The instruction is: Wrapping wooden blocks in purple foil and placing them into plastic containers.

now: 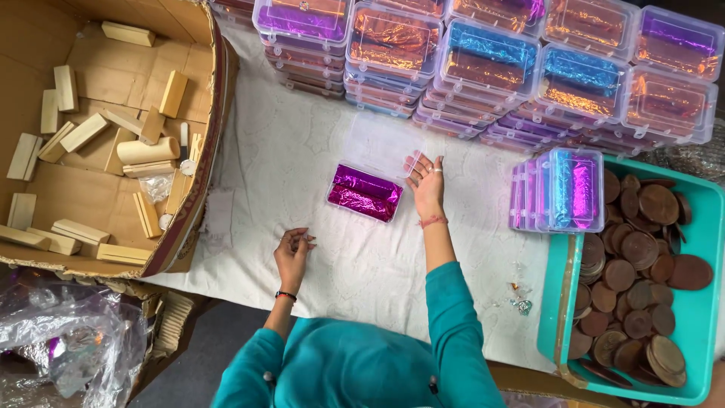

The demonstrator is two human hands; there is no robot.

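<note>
The person's right hand (427, 183) rests with fingers spread on the raised clear lid of an open plastic box (365, 192) lined with purple foil, which lies on the white cloth (302, 159) just to the left of that hand. The left hand (293, 253) sits lower on the cloth, below and left of the box and apart from it, its fingers curled together; whether it pinches anything cannot be told. Beyond the right hand stand stacks of closed foil-lined boxes (491, 68), to its right a teal tray (706, 227) of brown discs (634, 279), and far left of the left hand a cardboard carton (204, 151) of wooden blocks (83, 132).
</note>
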